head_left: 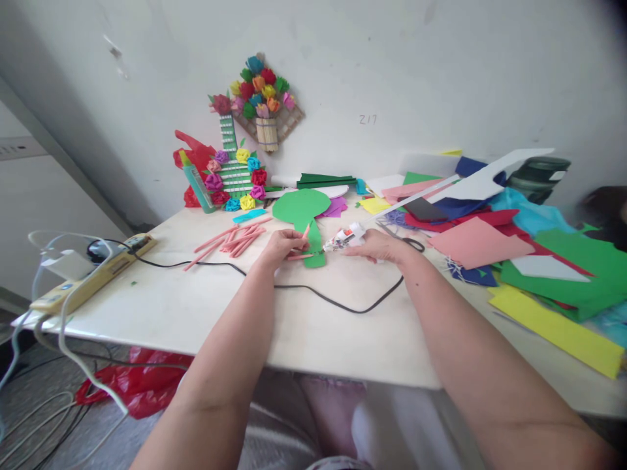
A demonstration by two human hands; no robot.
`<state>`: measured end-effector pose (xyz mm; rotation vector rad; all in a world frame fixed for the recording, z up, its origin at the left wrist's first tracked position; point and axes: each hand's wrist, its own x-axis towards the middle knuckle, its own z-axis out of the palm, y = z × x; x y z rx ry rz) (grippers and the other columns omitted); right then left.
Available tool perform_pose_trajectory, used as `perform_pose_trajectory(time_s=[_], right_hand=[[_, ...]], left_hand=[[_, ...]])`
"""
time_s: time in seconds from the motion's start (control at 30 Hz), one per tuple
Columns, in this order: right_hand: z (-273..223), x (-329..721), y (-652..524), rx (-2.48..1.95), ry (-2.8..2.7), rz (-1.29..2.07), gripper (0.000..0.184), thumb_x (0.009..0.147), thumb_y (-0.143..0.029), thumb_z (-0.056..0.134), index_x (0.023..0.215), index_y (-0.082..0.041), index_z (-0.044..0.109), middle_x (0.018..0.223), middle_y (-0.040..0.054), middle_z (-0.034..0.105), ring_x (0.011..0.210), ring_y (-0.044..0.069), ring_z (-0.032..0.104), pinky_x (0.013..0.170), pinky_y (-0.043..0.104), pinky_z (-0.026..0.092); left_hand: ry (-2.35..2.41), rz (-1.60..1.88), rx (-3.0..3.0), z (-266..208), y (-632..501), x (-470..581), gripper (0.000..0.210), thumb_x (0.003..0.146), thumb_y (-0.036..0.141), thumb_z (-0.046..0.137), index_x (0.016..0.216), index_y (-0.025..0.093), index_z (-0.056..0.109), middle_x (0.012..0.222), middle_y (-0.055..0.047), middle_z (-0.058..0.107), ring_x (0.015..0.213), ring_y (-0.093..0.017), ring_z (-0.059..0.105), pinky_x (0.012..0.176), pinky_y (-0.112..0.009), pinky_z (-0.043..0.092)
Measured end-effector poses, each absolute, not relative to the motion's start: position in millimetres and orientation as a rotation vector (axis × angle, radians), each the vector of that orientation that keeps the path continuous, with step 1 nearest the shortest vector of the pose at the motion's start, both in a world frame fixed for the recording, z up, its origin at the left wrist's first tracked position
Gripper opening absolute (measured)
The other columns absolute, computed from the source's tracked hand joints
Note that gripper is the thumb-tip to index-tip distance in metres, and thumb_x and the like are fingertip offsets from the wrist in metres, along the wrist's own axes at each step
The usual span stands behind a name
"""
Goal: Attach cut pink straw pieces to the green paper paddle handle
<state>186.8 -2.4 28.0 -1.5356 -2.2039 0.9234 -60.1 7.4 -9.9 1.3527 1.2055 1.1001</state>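
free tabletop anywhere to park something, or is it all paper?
Bare table between the power strip and black cable, along the near edge. Right side crowded with colored sheets; pink paper sticks beside the left hand.

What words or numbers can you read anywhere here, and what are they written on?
"217": handwritten faintly on the white wall, right of the paper-flower decoration.
Print on the small tube in the right hand: too small and blurred to read.
Markings on the power strip at the table's left edge: not legible.
Label on the green glue bottle: too blurred to read.
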Motion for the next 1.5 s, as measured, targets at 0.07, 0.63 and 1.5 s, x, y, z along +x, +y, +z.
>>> perform_pose_trajectory(time_s=[0.07, 0.63, 1.5], right_hand=[[31.8, 188.8, -4.7, -1.563, -2.215, 0.901, 0.036, 0.065, -0.051, 0.064, 0.066, -0.016, 0.053, 0.043, -0.0036, 0.044, 0.039, 0.008, 0.04, 0.04, 0.02, 0.032], [35.8, 189.9, -7.4, -1.598, -2.205, 0.866, 0.036, 0.064, -0.05, 0.064, 0.071, -0.015, 0.055, 0.044, -0.0034, 0.045, 0.039, 0.008, 0.041, 0.04, 0.021, 0.032], [35.3, 189.2, -7.4, -1.541, -2.181, 0.899, 0.038, 0.064, -0.046, 0.066, 0.084, -0.015, 0.058, 0.058, -0.0011, 0.052, 0.04, 0.006, 0.038, 0.038, 0.02, 0.032]], left_hand=[[1.214, 1.095, 1.359, -9.8, 7.1, -60.0, 0.031, 0.054, 0.034, 0.074, 0.072, 0.013, 0.061, 0.071, -0.006, 0.066, 0.059, -0.014, 0.06, 0.047, -0.021, 0.039], [1.214, 1.092, 1.348, -11.2, 9.0, -61.2, 0.033, 0.052, 0.035, 0.075, 0.073, 0.013, 0.062, 0.072, -0.007, 0.067, 0.064, -0.015, 0.061, 0.048, -0.021, 0.039], [1.193, 1.092, 1.333, -9.9, 7.5, -60.8, 0.031, 0.052, 0.032, 0.075, 0.073, 0.013, 0.061, 0.071, -0.006, 0.066, 0.062, -0.014, 0.06, 0.05, -0.021, 0.042]])
